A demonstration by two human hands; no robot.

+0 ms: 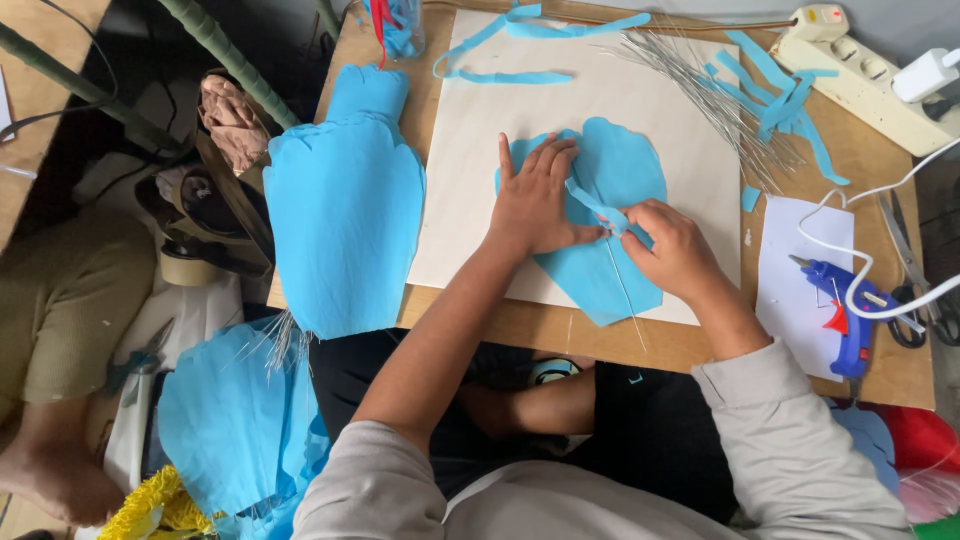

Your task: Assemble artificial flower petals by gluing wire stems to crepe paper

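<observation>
Centrally, a blue paper petal lay flat on a pale square board on the surface, its narrow end pointing toward the person. A thin wire ran down the petal's middle and past its near tip, and a narrow blue paper strip lay along it, probably to cover and fix the wire. The left hand was spread flat, fingers apart, pressing the petal's left half down so it could not shift. The right hand had its fingertips pinched together on the near end of the strip, right beside the left thumb, apparently smoothing it over the wire.

Left of the board, a stack of finished blue petals overhung the near edge of the surface, kept clear of the work. At the far side lay loose blue strips and a bundle of wires, within easy reach. To the right, a blue glue gun rested on a white sheet, its white cord trailing toward a power strip; scissors lay just beyond. More blue paper was heaped on the floor at the near left, beside another person's leg.
</observation>
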